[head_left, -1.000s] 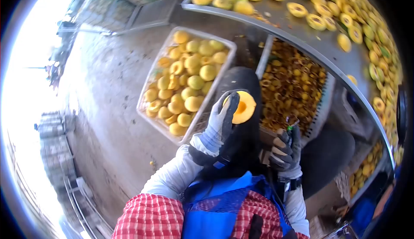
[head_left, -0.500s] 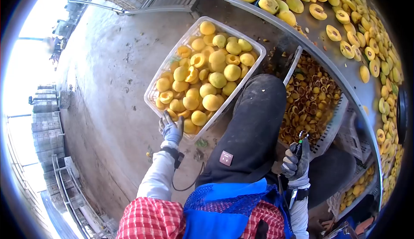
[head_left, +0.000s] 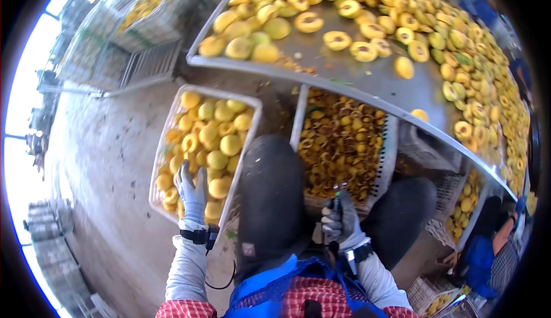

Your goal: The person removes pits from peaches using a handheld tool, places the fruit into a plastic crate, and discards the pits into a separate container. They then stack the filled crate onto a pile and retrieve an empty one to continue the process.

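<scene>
My gloved left hand (head_left: 192, 193) is over the near left part of a white crate (head_left: 256, 124) of yellow fruit (head_left: 217, 160), fingers apart, with nothing gripped. In my right hand (head_left: 341, 221), also gloved, is a small tool (head_left: 337, 193) with a metal tip, fingers wrapped round its dark handle. The hand is above my lap, at the near edge of a second crate (head_left: 298, 117), which holds cut fruit pieces and scraps (head_left: 338, 146).
A metal table (head_left: 367, 85) bearing many halved fruits (head_left: 337, 41) spans the top and right. Stacked crates (head_left: 92, 59) stand at the upper left. Another person (head_left: 481, 260) is at the lower right, near a crate (head_left: 422, 295).
The view has turned toward the table, and the crates now appear further left. My left hand has moved from the crate's near edge to over the fruit. My right hand still holds the tool.
</scene>
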